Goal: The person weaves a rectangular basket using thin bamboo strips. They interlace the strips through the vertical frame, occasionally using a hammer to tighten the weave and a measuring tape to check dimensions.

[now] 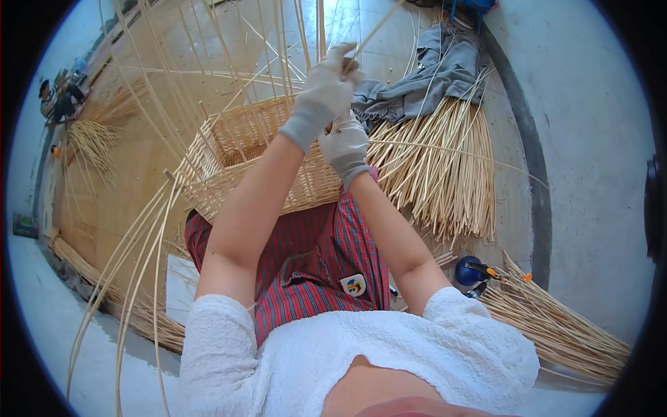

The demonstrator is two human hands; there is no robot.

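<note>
Wicker basket [313, 182] against lap [299, 240], likely for steadiness; left hand [326, 85] pinches cane [379, 29]; right hand [346, 144] curled, hold unclear.

No words, numbers or brand names can be read anywhere in view; the nearest thing to a sign is 1 small badge [353, 285], a white patch on the red striped garment [295, 243] over the person's lap, to the right of the garment's middle. The badge sits slightly tilted and bears a little emblem in blue, yellow and dark tones, too small to make out in detail, with no lettering that can be told. On the dark blue rounded object [470, 270] on the floor at the right, any marking is likewise too small to tell
</note>
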